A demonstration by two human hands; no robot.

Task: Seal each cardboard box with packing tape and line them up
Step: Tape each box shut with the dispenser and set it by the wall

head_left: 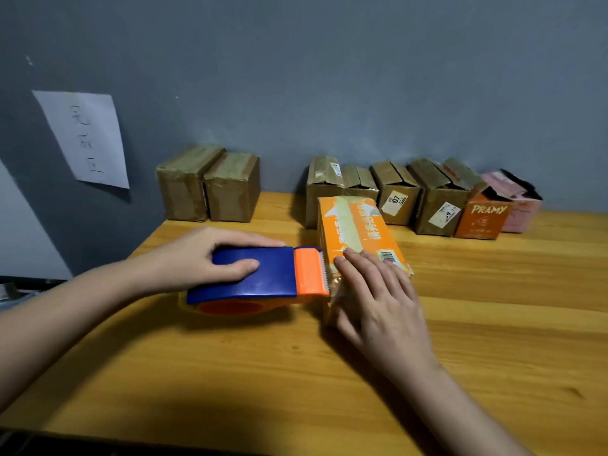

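An orange box point(358, 225) with white arrows lies mid-table, a strip of clear tape running along its top and down its near end. My left hand point(210, 255) grips a blue and orange tape dispenser point(260, 274), whose toothed cutter touches the box's near left edge. My right hand point(371, 291) lies flat on the box's near end, fingers spread, pressing on the tape. Two taped brown boxes point(210, 189) stand side by side at the back left against the wall.
A row of several boxes with loose flaps stands at the back right: brown ones point(394, 195), an orange "PRAMY" box point(483, 218) and a pink box point(519, 202). A handwritten paper sheet point(84, 139) hangs on the grey wall. The wooden table point(230, 373) ends at the left and front.
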